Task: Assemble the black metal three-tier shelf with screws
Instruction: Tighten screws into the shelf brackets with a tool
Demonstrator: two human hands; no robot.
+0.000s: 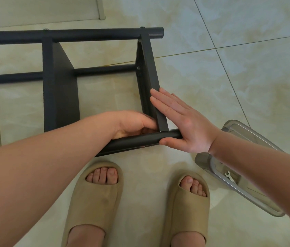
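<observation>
The black metal shelf lies on its side on the tiled floor, with its far pole (pixel 87 35) at the top and its near pole (pixel 140 139) just in front of my feet. A middle shelf panel (pixel 60 90) and an end shelf panel (pixel 151 68) span the two poles. My right hand (pixel 181 122) lies flat against the outer face of the end panel, thumb under the near pole's end. My left hand (pixel 131 123) sits at the inner corner of end panel and near pole, fingers curled; what they hold is hidden. A screw head (pixel 138 68) shows on the end panel's inner side.
A clear plastic tray (pixel 247 139) lies on the floor at the right, partly under my right forearm, with a small flat wrench (pixel 229 176) in it. My feet in beige slippers (pixel 96 193) stand close to the near pole. A white furniture edge (pixel 99 8) is at the top.
</observation>
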